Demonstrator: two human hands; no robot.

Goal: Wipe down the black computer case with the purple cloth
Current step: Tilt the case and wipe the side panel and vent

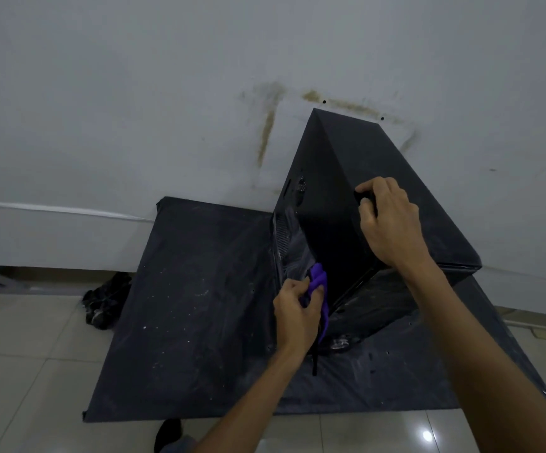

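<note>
Floor (pixel 30 325): pale glossy tiles, which run under everything at the foot of the wall.
Dark bundle (pixel 106 300): a crumpled black heap on the tiles, just beside the left edge of the sheet.
Black sheet (pixel 199 305): spread flat on the floor, with its far edge up against the wall. It is dusty and speckled with white flecks.
Wall (pixel 134 93): white and scuffed, with brown streaks above and to the left of the case.
Left hand (pixel 297 310): fingers and thumb are curled and pinching the bunched cloth, with the knuckles towards the camera. It is low at the near corner of the case.
Purple cloth (pixel 318 279): gathered in the left hand. Its upper fold is pressed against the shaded near face of the case, and a tail hangs down past the wrist.
Black computer case (pixel 379 158): stands on the sheet close to the wall, right of centre. Its left face is in deep shadow and its right face is lit and dusty.
Right hand (pixel 389 223): grips the case on the ridge between the two faces, with its fingers curled over that edge. The dark lump under the fingertips is too dark to make out.
</note>
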